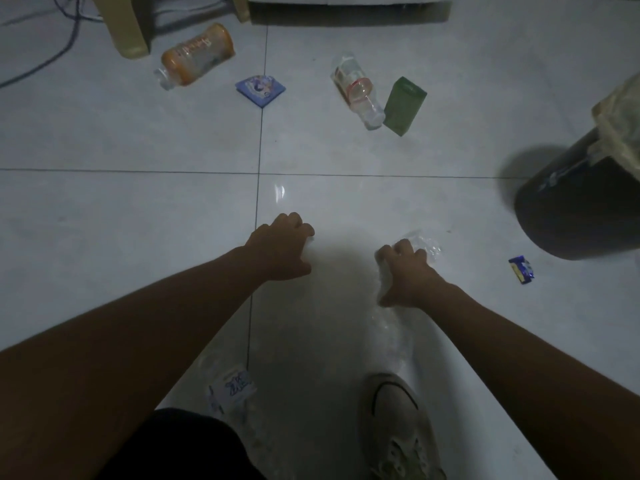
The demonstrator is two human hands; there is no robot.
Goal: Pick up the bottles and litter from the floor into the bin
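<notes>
Both bare forearms reach forward and down over the tiled floor (pixel 104 209), hands apart and knuckles up. The left hand (pixel 282 244) hangs with its fingers curled under; something pale shows at the fingertips, but I cannot tell whether it holds anything. The right hand (pixel 403 271) grips a piece of crumpled clear plastic (pixel 424 245) lying mid-floor, and more of that plastic trails back toward one pale shoe (pixel 394 420).

One dark bin (pixel 568 209) with a liner stands at the floor's right edge. Three bottles lie on their sides: an orange-labelled bottle (pixel 197 57) toward the far left corner, a clear bottle with a red ring (pixel 356 90) at the far edge, and a clear white-labelled bottle (pixel 232 393) beneath the left forearm. One green carton (pixel 405 105) touches the red-ringed bottle. One blue square packet (pixel 260 90) lies between the two far bottles. One small blue wrapper (pixel 521 269) lies near the bin.
</notes>
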